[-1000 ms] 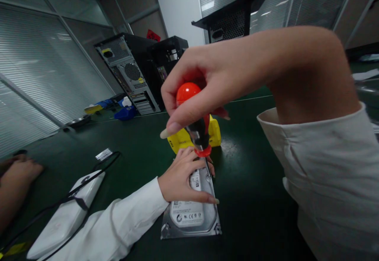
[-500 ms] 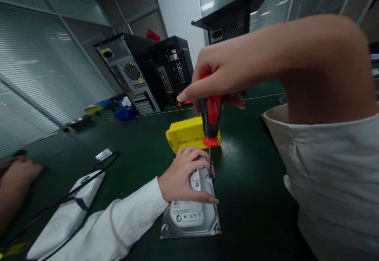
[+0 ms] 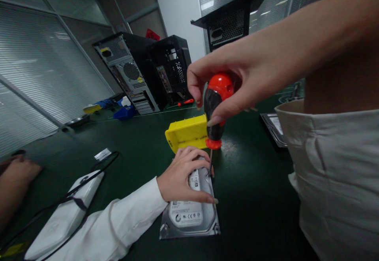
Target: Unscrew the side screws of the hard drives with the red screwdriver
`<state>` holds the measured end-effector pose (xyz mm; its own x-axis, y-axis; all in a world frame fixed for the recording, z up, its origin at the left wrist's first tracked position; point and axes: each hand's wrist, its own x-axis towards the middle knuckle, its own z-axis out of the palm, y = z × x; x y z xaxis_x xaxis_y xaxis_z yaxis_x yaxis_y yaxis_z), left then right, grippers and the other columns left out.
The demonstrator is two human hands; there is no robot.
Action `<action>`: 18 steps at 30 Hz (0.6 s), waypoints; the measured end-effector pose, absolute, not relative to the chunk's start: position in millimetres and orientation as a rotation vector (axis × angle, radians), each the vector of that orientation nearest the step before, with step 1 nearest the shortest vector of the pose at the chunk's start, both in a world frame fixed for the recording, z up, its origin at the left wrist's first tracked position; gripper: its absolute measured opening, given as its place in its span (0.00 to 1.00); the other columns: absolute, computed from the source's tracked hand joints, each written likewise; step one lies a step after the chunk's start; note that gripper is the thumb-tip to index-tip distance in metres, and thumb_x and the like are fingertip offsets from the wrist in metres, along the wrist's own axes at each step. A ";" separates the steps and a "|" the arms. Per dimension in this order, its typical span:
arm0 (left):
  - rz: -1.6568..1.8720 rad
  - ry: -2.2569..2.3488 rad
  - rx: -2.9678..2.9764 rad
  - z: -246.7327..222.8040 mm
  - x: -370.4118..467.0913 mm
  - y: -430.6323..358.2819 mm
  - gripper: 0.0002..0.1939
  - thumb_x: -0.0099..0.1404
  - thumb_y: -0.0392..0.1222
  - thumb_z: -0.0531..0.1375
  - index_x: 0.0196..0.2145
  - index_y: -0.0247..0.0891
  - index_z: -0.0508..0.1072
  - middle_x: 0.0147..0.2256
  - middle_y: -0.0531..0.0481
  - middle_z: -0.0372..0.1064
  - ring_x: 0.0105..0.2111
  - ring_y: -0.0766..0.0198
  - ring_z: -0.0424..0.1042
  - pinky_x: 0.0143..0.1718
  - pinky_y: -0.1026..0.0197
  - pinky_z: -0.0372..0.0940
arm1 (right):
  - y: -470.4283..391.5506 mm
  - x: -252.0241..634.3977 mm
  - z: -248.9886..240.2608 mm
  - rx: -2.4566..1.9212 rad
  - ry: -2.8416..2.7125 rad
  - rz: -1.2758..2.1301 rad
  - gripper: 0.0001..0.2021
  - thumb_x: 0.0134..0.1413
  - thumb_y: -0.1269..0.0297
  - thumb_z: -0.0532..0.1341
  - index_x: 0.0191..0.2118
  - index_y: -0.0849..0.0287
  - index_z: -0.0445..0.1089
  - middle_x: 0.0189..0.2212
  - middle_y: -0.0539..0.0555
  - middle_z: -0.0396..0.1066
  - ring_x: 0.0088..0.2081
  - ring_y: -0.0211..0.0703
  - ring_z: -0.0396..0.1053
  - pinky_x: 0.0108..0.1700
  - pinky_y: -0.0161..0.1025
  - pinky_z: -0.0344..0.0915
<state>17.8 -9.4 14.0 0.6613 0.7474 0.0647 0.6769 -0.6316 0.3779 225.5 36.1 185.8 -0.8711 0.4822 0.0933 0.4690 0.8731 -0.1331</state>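
Note:
A silver hard drive [image 3: 189, 219] with a white label lies flat on the dark green table. My left hand [image 3: 185, 176] grips it across the top, thumb at the right edge and fingers over the far end. In my right hand [image 3: 227, 79] is a screwdriver [image 3: 213, 113] with a red and black handle, held between thumb and fingers. Its shaft points down, slightly tilted, and the tip meets the drive's far right corner. Just beyond the drive stands a yellow plastic bin [image 3: 186, 134], tipped with its open side towards me.
Computer cases [image 3: 130, 71] stand at the back, with a red-handled tool [image 3: 186, 102] before them. A white power strip [image 3: 66, 217] with a black cable lies left. Another person's hand [image 3: 22, 170] is at far left. A second hard drive [image 3: 274, 128] lies right, partly behind my sleeve.
My right hand has turned about the screwdriver handle, its wrist now lower and the red handle end exposed. The handle leans slightly more to the right. My left hand and the drive stay put.

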 end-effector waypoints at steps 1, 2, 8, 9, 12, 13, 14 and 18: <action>0.308 1.130 2.561 13.0 16.9 -9.2 0.26 0.44 0.60 0.67 0.38 0.45 0.72 0.46 0.51 0.62 0.47 0.52 0.58 0.48 0.52 0.49 | 36.7 226.5 185.5 -0.732 -2.923 0.169 0.25 0.41 0.50 0.65 0.44 0.59 0.69 0.26 0.43 0.70 0.20 0.28 0.66 0.17 0.22 0.53; 0.309 1.127 2.564 12.5 16.6 -9.3 0.26 0.44 0.60 0.67 0.38 0.45 0.72 0.46 0.51 0.63 0.47 0.53 0.58 0.48 0.52 0.49 | 38.0 227.0 185.2 -0.738 -2.924 0.175 0.24 0.41 0.48 0.65 0.44 0.58 0.69 0.26 0.44 0.70 0.20 0.29 0.67 0.17 0.22 0.54; 0.314 1.123 2.571 17.5 23.1 -10.6 0.27 0.43 0.61 0.67 0.38 0.45 0.72 0.45 0.50 0.63 0.47 0.53 0.58 0.48 0.52 0.50 | 48.2 221.1 186.0 -0.947 -2.877 0.144 0.27 0.44 0.41 0.60 0.41 0.61 0.71 0.24 0.48 0.70 0.19 0.31 0.65 0.20 0.27 0.56; 0.313 1.121 2.571 18.7 24.1 -10.8 0.27 0.44 0.61 0.66 0.38 0.45 0.72 0.45 0.50 0.63 0.47 0.53 0.58 0.48 0.52 0.50 | 47.6 219.5 186.5 -1.008 -2.885 0.149 0.28 0.45 0.40 0.58 0.39 0.62 0.72 0.21 0.49 0.69 0.18 0.31 0.64 0.20 0.28 0.56; 0.310 1.116 2.570 20.5 25.3 -10.8 0.27 0.44 0.61 0.66 0.38 0.44 0.72 0.46 0.50 0.63 0.47 0.53 0.58 0.48 0.52 0.50 | 42.4 216.9 187.0 -1.166 -2.864 0.119 0.34 0.44 0.32 0.52 0.33 0.64 0.74 0.17 0.51 0.67 0.16 0.33 0.62 0.20 0.32 0.55; 0.311 1.116 2.570 20.4 25.1 -10.6 0.26 0.44 0.61 0.66 0.38 0.44 0.72 0.46 0.50 0.63 0.47 0.53 0.58 0.48 0.52 0.50 | 40.9 217.1 186.8 -1.210 -2.826 0.101 0.36 0.42 0.30 0.51 0.32 0.64 0.74 0.17 0.51 0.66 0.16 0.34 0.62 0.20 0.33 0.55; 0.314 1.117 2.571 20.1 24.7 -10.4 0.26 0.44 0.61 0.67 0.38 0.44 0.72 0.46 0.50 0.62 0.47 0.53 0.58 0.48 0.52 0.50 | 40.0 218.0 186.3 -1.256 -2.773 0.094 0.38 0.41 0.29 0.50 0.32 0.63 0.74 0.17 0.52 0.66 0.17 0.36 0.63 0.21 0.34 0.56; 0.323 1.109 2.579 17.5 22.3 -9.0 0.27 0.44 0.61 0.66 0.38 0.44 0.72 0.46 0.50 0.63 0.47 0.52 0.58 0.48 0.52 0.50 | 44.0 224.3 183.9 -1.250 -2.521 0.238 0.34 0.44 0.31 0.49 0.37 0.57 0.74 0.25 0.52 0.70 0.26 0.40 0.68 0.23 0.33 0.59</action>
<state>22.3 -9.0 17.5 0.6739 0.7343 0.0812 0.6634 -0.6499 0.3709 224.3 44.0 183.9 -0.5679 0.7968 0.2065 0.7441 0.6042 -0.2850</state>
